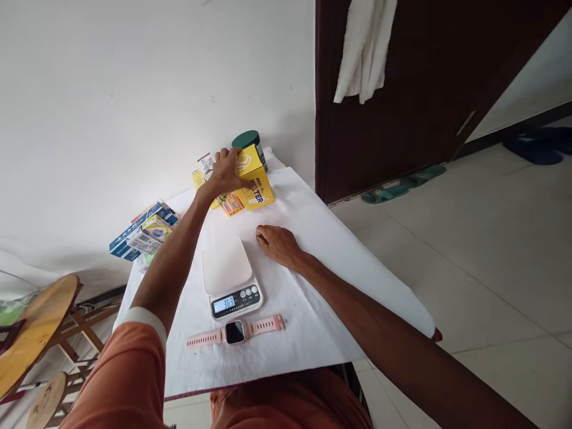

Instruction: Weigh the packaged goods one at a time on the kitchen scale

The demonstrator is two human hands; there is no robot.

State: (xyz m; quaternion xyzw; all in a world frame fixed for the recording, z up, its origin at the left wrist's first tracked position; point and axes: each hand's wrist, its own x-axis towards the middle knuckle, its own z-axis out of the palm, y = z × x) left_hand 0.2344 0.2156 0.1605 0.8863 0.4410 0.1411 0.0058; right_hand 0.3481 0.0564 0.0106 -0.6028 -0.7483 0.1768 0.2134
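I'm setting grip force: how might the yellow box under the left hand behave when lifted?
The yellow box has straight edges, so it likely stays stiff, though its carton-like walls might dent under a hard squeeze. With flat faces, it seems unlikely to roll. Weight is uncertain: its contents are hidden.

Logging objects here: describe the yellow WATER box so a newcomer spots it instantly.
Start at the white-covered table and look past the digital kitchen scale to the far end, by the wall. There, the left hand is on a yellow box. Its bold WATER lettering and yellow sides set it apart from the green-lidded tub behind it.
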